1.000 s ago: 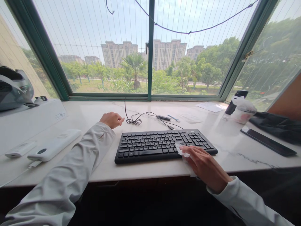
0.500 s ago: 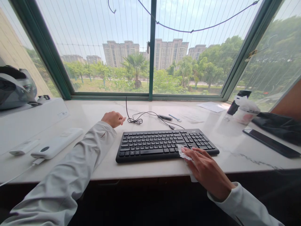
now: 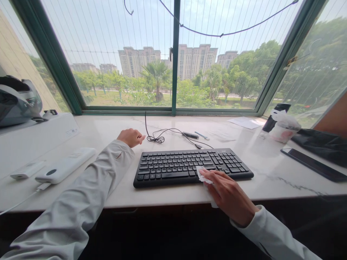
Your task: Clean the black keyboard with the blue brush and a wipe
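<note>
A black keyboard lies flat on the pale marble sill under the window. My right hand presses a white wipe against the keyboard's front edge, right of the middle, its fingers closed over the wipe. My left hand rests on the sill behind the keyboard's left end, fingers curled in a loose fist with nothing in them. The keyboard's thin black cable lies coiled just right of that hand.
A white power bank and a smaller white device lie at the left, before a white box. At the right are a dark phone, a black cloth, a cup with tissue, papers and pens.
My right hand has slid the wipe leftward along the keyboard's front edge. The left hand has stayed put.
</note>
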